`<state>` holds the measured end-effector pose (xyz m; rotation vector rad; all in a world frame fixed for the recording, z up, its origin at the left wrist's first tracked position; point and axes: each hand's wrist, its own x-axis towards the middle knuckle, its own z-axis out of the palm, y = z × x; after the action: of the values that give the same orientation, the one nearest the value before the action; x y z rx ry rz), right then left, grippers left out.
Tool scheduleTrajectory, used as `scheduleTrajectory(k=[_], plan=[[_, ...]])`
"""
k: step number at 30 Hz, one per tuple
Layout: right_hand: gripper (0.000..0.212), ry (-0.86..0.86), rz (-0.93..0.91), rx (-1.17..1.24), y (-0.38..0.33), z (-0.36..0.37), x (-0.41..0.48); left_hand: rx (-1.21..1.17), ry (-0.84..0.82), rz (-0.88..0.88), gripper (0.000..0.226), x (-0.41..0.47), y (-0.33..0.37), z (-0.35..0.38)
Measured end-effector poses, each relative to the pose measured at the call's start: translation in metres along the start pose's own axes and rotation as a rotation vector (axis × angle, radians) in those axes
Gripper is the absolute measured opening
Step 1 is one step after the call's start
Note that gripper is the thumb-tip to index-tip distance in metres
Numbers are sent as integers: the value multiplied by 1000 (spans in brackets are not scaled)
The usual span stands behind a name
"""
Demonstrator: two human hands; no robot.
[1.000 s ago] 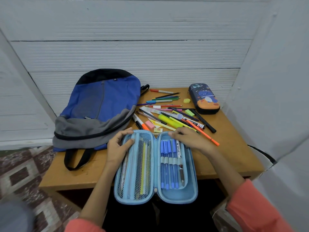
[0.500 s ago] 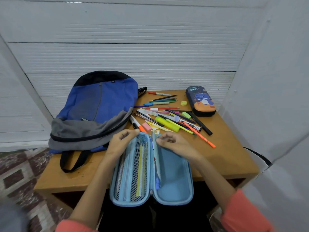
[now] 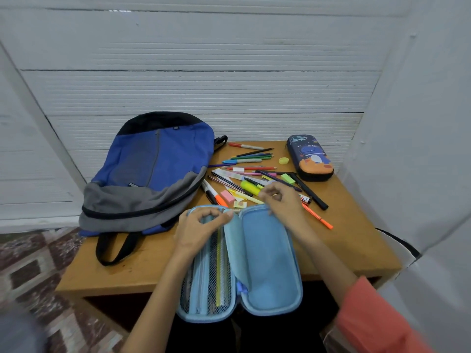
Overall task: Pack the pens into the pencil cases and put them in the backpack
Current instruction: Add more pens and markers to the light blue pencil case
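Pencil case — oval, smooth blue lining, mesh pocket — left hand pinching.

We see a small wooden table set against a white wall. On its left side a blue and grey backpack lies flat, one black strap trailing toward the near edge. At the front, a light-blue pencil case lies open, overhanging the near edge. At the far right corner we find a closed dark pencil case with a cartoon print. Between them, loose pens lie scattered, with a yellow highlighter, a pink eraser, a green eraser and an orange pen among them.
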<state>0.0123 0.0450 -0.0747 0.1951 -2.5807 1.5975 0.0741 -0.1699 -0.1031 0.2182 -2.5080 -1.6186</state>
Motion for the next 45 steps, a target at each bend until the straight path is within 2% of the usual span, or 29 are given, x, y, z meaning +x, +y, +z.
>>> scheduleTrajectory(k=[2, 5, 9, 12, 16, 21, 24, 29, 32, 36, 39, 42, 45], plan=[[10, 127, -17, -111, 5, -10, 21, -18, 10, -4, 59, -1, -2, 1], [19, 194, -31, -376, 19, -19, 51, -20, 14, -9, 58, -2, -1, 2], [30, 43, -11, -768, 34, -19, 74, 15, 5, 20, 57, -1, 0, 4], [27, 5, 17, -743, 41, -14, 82, 32, 37, 50, 57, -2, 2, 3], [10, 99, 13, -498, 39, -12, 82, 130, 73, 70, 57, -7, 7, 3], [1, 171, -36, 290, 6, -30, 67, 260, 111, 97, 54, -9, 12, 5], [9, 152, -76, 683, -17, -50, 60, 285, 115, 124, 46, -11, 12, 9], [7, 65, -120, 985, -36, -76, 49, 262, 78, 171, 47, -11, 13, 13], [23, -61, -41, 899, -38, -78, 37, 258, 81, 192, 54, -11, 16, 13], [30, -377, 144, 492, -33, -65, 19, 246, 83, 213, 52, -13, 23, 18], [26, -533, 275, 217, -27, -47, 6, 249, 80, 221, 46, -14, 28, 24], [21, -621, 315, 112, -20, -26, -5, 252, 74, 214, 39, -16, 31, 25], [27, -582, 294, 68, -13, -13, -10, 253, 67, 225, 32, -18, 31, 24]])
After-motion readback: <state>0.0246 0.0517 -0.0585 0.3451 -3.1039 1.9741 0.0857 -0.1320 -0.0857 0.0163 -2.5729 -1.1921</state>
